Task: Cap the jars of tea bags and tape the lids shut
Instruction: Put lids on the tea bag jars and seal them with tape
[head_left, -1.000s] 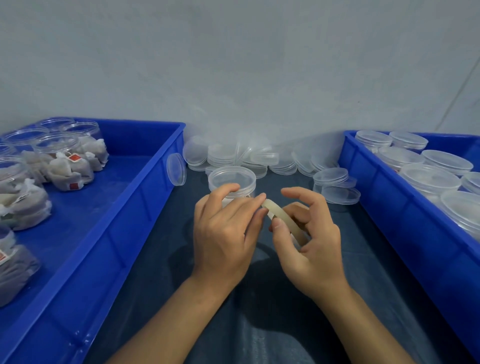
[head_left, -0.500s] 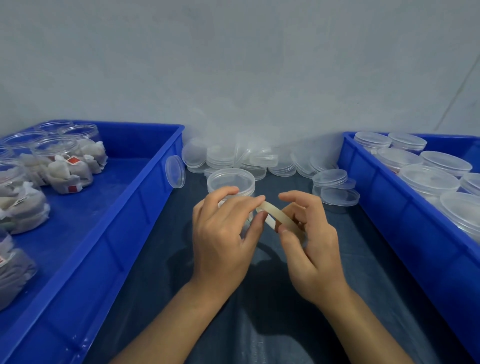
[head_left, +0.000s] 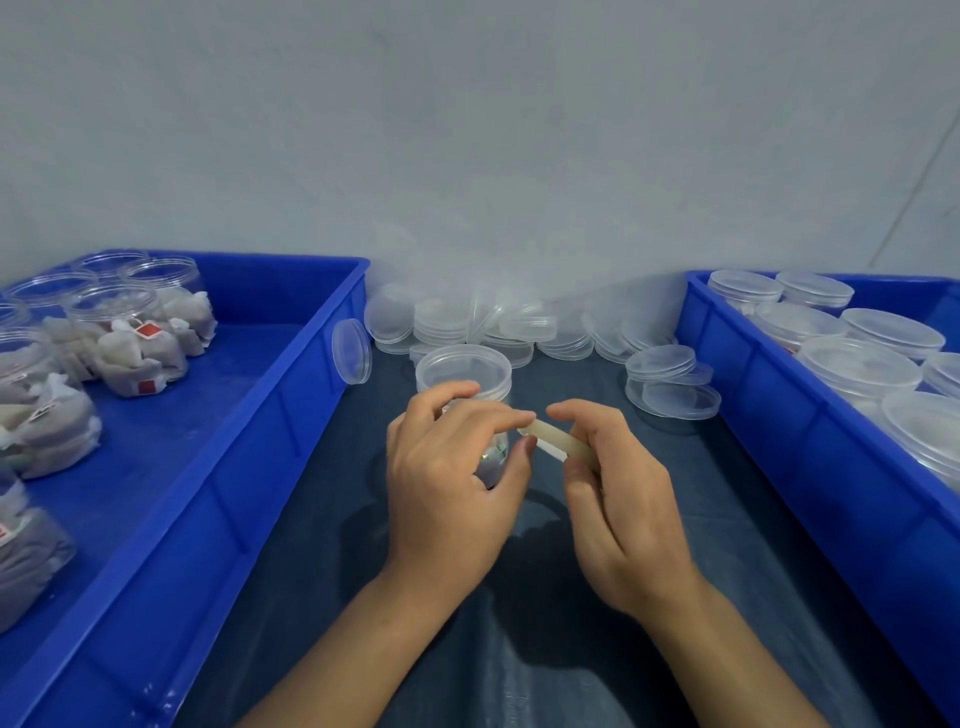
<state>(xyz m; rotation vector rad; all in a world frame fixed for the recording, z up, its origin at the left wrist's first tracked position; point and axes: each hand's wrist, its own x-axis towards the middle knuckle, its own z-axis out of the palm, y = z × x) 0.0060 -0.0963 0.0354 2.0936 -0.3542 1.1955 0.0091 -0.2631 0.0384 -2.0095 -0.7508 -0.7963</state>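
Observation:
A clear jar of tea bags with its lid on (head_left: 464, 370) stands on the dark mat at the centre, mostly hidden behind my left hand (head_left: 451, 483). My right hand (head_left: 621, 501) grips a thin beige tape roll (head_left: 560, 442) edge-on, just right of the jar. Thumb and forefinger of my left hand pinch the roll's near end, where the tape's free end seems to be. The jar's lower body shows only between my fingers.
A blue bin (head_left: 291, 415) on the left holds several open jars of tea bags (head_left: 136, 340). Another blue bin (head_left: 748, 395) on the right holds several capped jars (head_left: 857, 364). Loose clear lids (head_left: 483, 325) are heaped along the wall, with a few more lids (head_left: 670, 384) nearer right.
My left hand has slid off the jar's lid edge toward the roll, and its thumb and forefinger now close on the roll's end. My right hand has tilted the roll slightly.

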